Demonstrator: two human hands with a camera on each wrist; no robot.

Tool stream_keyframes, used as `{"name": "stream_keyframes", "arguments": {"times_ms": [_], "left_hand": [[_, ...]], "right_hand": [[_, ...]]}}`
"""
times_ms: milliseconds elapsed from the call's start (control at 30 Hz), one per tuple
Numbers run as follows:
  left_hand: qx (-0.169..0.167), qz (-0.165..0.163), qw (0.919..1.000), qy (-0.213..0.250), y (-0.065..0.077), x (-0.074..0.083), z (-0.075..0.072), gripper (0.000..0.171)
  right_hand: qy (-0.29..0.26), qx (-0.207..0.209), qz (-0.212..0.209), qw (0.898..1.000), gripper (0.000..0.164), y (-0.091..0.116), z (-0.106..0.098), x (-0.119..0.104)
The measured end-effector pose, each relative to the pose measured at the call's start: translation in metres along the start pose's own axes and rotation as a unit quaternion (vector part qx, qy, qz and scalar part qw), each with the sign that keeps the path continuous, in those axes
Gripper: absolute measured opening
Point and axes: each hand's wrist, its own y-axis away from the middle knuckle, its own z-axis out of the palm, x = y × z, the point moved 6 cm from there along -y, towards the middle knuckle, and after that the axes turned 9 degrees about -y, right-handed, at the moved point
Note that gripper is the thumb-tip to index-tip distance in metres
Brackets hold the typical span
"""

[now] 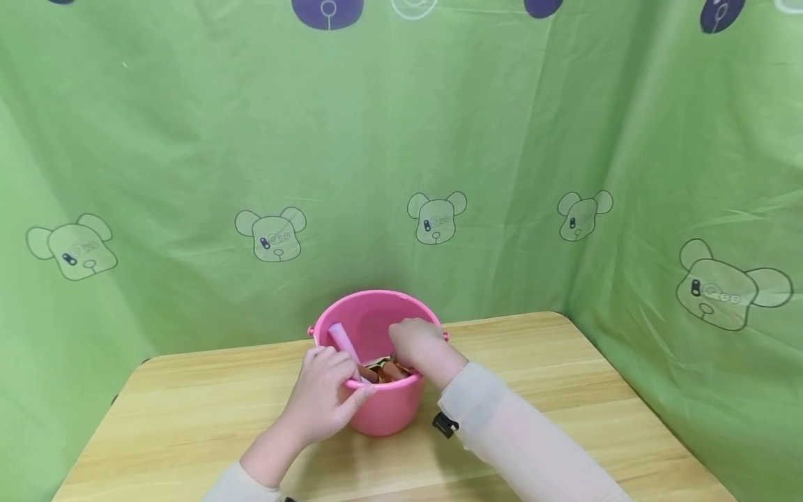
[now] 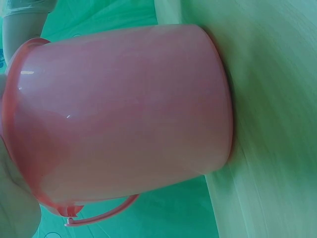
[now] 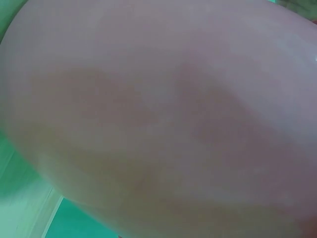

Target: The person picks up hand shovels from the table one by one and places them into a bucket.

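A pink bucket [image 1: 384, 408] stands upright on the wooden table, and in the left wrist view its smooth bucket wall [image 2: 124, 114] fills the middle. My left hand [image 1: 323, 394] grips the near left of the rim, with the thumb outside and the fingers over the edge. My right hand [image 1: 422, 345] reaches down into the bucket from the right; its fingertips are hidden inside, and I cannot tell whether they hold anything. Several brown pieces [image 1: 392, 371] lie in the bucket. A lilac stick-like thing [image 1: 342, 339] leans against the inner left wall.
The wooden table [image 1: 546, 390] extends on both sides of the bucket. Behind and beside it hang green curtains [image 1: 376, 139] with bear-head prints. The bucket's handle [image 2: 106, 214] hangs down on the far side in the left wrist view. A blurred pale surface fills most of the right wrist view.
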Motion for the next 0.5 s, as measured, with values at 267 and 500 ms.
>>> {"name": "stream_keyframes", "arguments": {"times_ms": [267, 500], "left_hand": [[-0.001, 0.001, 1.0, -0.003, 0.001, -0.001, 0.002, 0.027], [-0.001, 0.002, 1.0, -0.001, 0.0, -0.002, 0.002, 0.026]], "right_hand": [[-0.022, 0.022, -0.026, 0.999, 0.017, 0.004, -0.006, -0.001], [-0.034, 0.054, -0.073, 0.995, 0.019, 0.011, -0.014, -0.001]]}}
